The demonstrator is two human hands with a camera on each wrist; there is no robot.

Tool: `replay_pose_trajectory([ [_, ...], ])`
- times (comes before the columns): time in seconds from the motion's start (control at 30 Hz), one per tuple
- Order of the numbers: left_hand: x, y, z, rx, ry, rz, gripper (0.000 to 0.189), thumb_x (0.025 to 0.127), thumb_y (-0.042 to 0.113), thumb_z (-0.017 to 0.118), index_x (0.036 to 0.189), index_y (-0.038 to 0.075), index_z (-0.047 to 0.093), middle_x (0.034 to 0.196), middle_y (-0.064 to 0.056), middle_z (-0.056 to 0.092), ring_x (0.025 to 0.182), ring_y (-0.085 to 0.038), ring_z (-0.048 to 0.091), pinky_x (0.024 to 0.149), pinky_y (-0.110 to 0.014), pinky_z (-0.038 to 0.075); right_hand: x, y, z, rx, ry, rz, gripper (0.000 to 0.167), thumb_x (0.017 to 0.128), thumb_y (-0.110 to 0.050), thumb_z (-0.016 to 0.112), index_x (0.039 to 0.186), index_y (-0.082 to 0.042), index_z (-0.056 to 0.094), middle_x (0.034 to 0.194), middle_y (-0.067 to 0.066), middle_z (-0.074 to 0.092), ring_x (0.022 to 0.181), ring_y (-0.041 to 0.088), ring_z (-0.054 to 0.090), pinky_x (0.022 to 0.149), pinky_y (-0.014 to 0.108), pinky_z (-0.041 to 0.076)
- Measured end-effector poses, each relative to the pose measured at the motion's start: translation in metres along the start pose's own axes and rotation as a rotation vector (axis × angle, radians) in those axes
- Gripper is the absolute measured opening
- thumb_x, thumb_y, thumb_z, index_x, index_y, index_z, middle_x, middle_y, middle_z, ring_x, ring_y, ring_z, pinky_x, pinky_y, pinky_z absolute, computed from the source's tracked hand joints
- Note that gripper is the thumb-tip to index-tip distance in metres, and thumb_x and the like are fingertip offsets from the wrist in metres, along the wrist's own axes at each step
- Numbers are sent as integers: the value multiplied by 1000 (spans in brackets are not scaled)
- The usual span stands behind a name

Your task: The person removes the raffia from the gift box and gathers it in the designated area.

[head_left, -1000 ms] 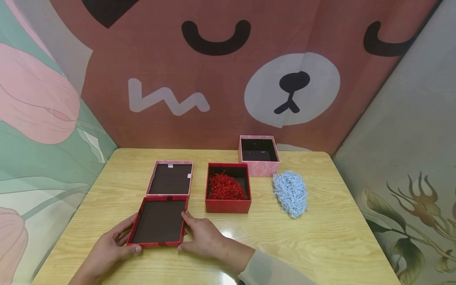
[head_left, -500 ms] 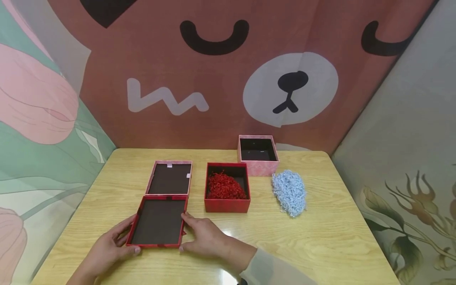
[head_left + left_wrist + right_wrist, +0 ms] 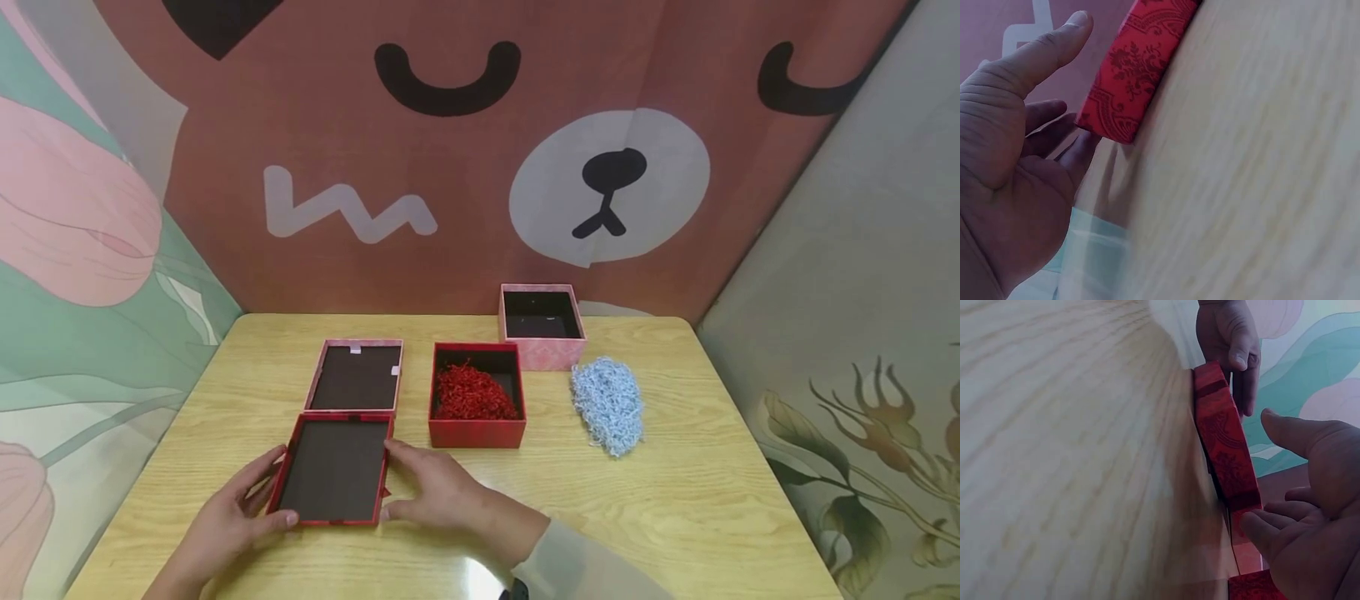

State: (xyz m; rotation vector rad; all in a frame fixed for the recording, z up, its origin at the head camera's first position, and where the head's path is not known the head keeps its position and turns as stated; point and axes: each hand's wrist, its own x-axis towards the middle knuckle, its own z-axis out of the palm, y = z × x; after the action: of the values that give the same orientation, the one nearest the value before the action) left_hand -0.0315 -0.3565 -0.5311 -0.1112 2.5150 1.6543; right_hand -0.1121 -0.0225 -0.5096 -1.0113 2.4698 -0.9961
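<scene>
A red patterned box lid [image 3: 333, 468] lies inside-up on the table near the front left, its dark lining showing in the head view. My left hand [image 3: 234, 518] rests along its left side, fingers at the edge and thumb by the near corner. In the left wrist view the left thumb [image 3: 1050, 53] stands apart from the lid's red wall [image 3: 1132, 81]. On the other side, my right hand [image 3: 438, 493] has its fingertips at the lid's right edge. The right wrist view shows the right thumb [image 3: 1291, 432] spread away from the lid's wall [image 3: 1229, 447].
Behind the red lid, a pink lid [image 3: 356, 379] also lies inside-up. A red box [image 3: 477, 434] with red paper shred [image 3: 474, 393] stands at the middle. Behind it is a pink box [image 3: 547, 353], beside a pile of light blue paper shred [image 3: 609, 405]. Printed walls surround the table [image 3: 675, 508].
The red lid's near edge has come slightly lower in the head view, and it lies flatter. Both hands have loosened slightly at its sides. The boxes and shred stay put.
</scene>
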Motion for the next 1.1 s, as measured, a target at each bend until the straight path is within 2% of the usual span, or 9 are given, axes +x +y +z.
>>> replay_pose_trajectory([
  [0.07, 1, 2, 0, 20, 20, 88, 103, 77, 19, 93, 162, 15, 36, 161, -24, 36, 131, 13, 41, 101, -9, 43, -1, 1, -2, 29, 7, 8, 93, 87, -46, 83, 163, -19, 37, 159, -3, 47, 143, 18, 47, 117, 33, 40],
  [0.13, 2, 4, 0, 43, 43, 169, 101, 77, 15, 93, 162, 13, 36, 161, -25, 35, 132, 16, 39, 103, -9, 41, -2, 1, -4, 66, 8, 24, 92, 87, -47, 83, 163, -22, 36, 157, -4, 48, 141, 17, 49, 116, 35, 42],
  [0.27, 4, 9, 0, 86, 71, 246, 99, 78, 13, 92, 162, 18, 38, 163, -19, 35, 137, 15, 35, 105, -8, 38, -4, 0, -9, 130, 12, 69, 93, 86, -51, 83, 163, -31, 35, 157, -7, 48, 133, 18, 57, 110, 37, 49],
  [0.4, 6, 17, 3, 83, 66, 260, 98, 79, 13, 91, 161, 19, 39, 163, -17, 36, 138, 15, 33, 104, -7, 38, -5, 0, -14, 176, 36, 75, 93, 84, -52, 84, 162, -35, 36, 157, -6, 48, 130, 20, 60, 107, 37, 51],
  [0.57, 13, 26, 9, 81, 60, 302, 95, 79, 10, 91, 160, 14, 41, 161, -19, 37, 141, 10, 35, 107, -8, 37, -9, 0, -23, 219, 68, 24, 90, 86, -48, 84, 162, -36, 36, 159, -12, 44, 132, 26, 60, 110, 37, 49],
  [0.77, 24, 36, 15, 68, 29, 332, 93, 79, 9, 91, 159, 11, 42, 161, -20, 36, 142, 9, 34, 110, -11, 36, -14, 0, -36, 272, 108, -27, 86, 87, -44, 84, 160, -31, 40, 158, -11, 45, 130, 32, 61, 110, 34, 48],
  [0.93, 33, 44, 22, 72, -1, 315, 93, 80, 14, 91, 159, 21, 43, 164, -14, 34, 140, 12, 35, 110, -10, 34, -18, 1, -46, 280, 139, -39, 83, 87, -44, 84, 158, -30, 45, 157, -8, 48, 130, 29, 62, 108, 36, 50],
  [1.1, 43, 56, 30, 90, -27, 324, 92, 80, 22, 92, 158, 30, 43, 165, -5, 34, 143, 3, 39, 111, -11, 34, -22, 1, -58, 268, 178, -78, 81, 88, -43, 84, 157, -30, 46, 156, -8, 49, 130, 19, 61, 110, 39, 49],
])
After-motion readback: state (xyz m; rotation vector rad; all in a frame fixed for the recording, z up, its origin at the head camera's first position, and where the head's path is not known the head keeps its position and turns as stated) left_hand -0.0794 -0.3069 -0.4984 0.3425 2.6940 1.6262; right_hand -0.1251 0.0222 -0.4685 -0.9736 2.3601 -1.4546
